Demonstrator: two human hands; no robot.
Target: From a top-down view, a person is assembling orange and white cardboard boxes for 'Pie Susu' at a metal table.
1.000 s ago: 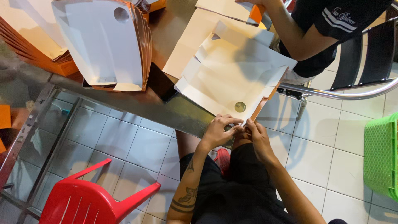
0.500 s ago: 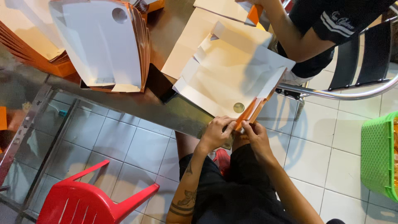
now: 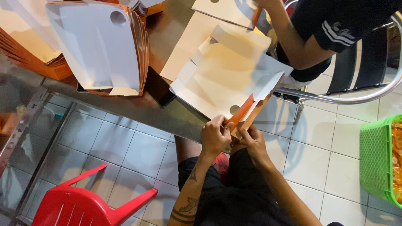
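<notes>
Folding step, I judge: left hand and right hand pinch cardboard flap at table edge (next: crease firmly).

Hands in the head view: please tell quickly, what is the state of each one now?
Left hand: closed, pinching the orange-and-white flat cardboard box blank at its near edge.
Right hand: closed, gripping the same blank's folded orange flap.

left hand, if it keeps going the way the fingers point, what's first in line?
The left hand points up and right, fingers already on the orange fold of the flat cardboard box. Straight on, it would likely slide along that fold toward the right hand; depth is unclear.
</notes>
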